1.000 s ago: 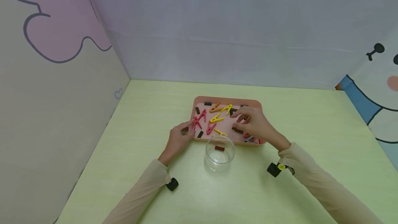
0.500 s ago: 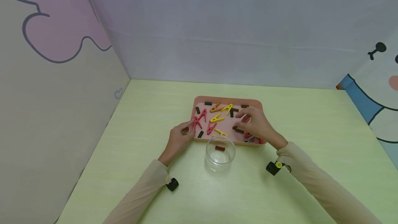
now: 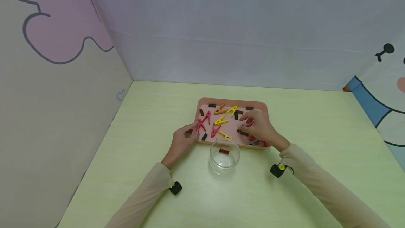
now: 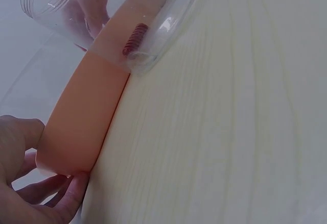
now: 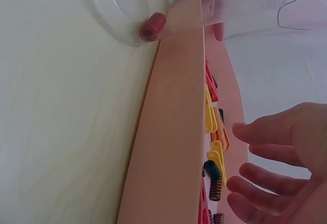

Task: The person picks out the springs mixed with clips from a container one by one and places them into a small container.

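My left hand (image 3: 183, 141) grips the left front corner of a pink tray (image 3: 232, 101); in the left wrist view its thumb is at the rim and the fingers curl under the corner of the tray wall (image 4: 82, 112). Over the tray's right side hovers my right hand (image 3: 262, 126), fingers loosely bent and apart, nothing between them. Just below its fingertips lies a dark brown coil spring (image 3: 243, 133). The right wrist view shows a dark green spring (image 5: 212, 169) near the fingers. A clear jar (image 3: 224, 167) before the tray contains one red-brown spring (image 3: 224, 151).
Scattered in the tray are red clips (image 3: 216, 129), yellow clips (image 3: 221, 120), an orange clip (image 3: 219, 111) and several dark springs (image 3: 212, 105). The right hand covers part of the tray. A wall stands behind the light wooden table (image 3: 152, 115).
My right hand has shifted slightly right and lower over the tray, uncovering a spring near the far edge. The left hand keeps its grip on the corner.
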The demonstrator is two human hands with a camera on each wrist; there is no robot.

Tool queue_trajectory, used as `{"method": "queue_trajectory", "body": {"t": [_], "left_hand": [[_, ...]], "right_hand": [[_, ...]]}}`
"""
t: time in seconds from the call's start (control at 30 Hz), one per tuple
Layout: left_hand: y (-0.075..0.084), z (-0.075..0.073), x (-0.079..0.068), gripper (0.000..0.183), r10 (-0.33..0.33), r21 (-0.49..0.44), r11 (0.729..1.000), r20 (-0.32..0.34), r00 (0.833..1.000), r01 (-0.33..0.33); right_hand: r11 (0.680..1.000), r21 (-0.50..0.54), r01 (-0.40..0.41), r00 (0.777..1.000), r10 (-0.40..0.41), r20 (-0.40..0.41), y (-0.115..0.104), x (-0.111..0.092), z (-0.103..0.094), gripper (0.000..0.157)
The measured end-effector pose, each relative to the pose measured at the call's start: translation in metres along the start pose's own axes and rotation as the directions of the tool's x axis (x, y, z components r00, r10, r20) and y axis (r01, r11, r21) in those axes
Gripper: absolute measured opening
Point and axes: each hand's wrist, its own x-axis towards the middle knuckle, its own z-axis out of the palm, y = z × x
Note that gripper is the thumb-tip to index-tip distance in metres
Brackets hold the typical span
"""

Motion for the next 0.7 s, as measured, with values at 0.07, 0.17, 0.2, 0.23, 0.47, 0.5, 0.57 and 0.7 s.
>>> {"method": "queue_trajectory", "body": {"t": [0.07, 0.17, 0.2, 0.23, 0.47, 0.5, 0.57, 0.7], "left_hand": [[-0.001, 0.0, 0.0, 0.044, -0.001, 0.004, 1.0, -0.002, 1.0, 0.001], [-0.001, 0.001, 0.001, 0.044, -0.005, 0.01, 1.0, -0.002, 1.0, 0.005], [-0.001, 0.001, 0.001, 0.044, -0.006, 0.01, 1.0, 0.0, 1.0, 0.006], [-0.001, 0.001, 0.001, 0.044, -0.008, 0.009, 1.0, 0.001, 1.0, 0.008], [0.002, 0.001, 0.0, 0.043, -0.01, 0.004, 1.0, -0.003, 1.0, 0.01], [0.002, 0.001, 0.0, 0.043, -0.009, 0.005, 1.0, -0.003, 1.0, 0.009], [0.002, 0.0, 0.0, 0.043, -0.007, 0.0, 1.0, -0.003, 1.0, 0.007], [0.003, -0.001, 0.0, 0.043, -0.002, 0.004, 1.0, -0.002, 1.0, 0.002]], "right_hand": [[1.0, -0.029, -0.007, 1.0, 0.007, 0.003, 0.001, 0.001, 0.001, 0.021], [0.998, -0.05, -0.024, 1.0, 0.025, 0.019, 0.003, 0.001, 0.003, 0.022], [0.998, -0.052, -0.035, 0.999, 0.036, 0.027, 0.003, 0.001, 0.003, 0.023], [0.998, -0.053, -0.046, 0.998, 0.048, 0.036, 0.003, 0.002, 0.004, 0.023], [0.985, -0.086, -0.152, 0.982, 0.16, 0.104, 0.001, 0.005, 0.008, 0.028], [0.983, -0.085, -0.162, 0.979, 0.171, 0.111, 0.001, 0.005, 0.009, 0.028], [0.981, -0.078, -0.175, 0.975, 0.184, 0.121, 0.0, 0.005, 0.011, 0.028], [0.98, -0.067, -0.185, 0.971, 0.193, 0.141, 0.001, 0.006, 0.014, 0.024]]}}
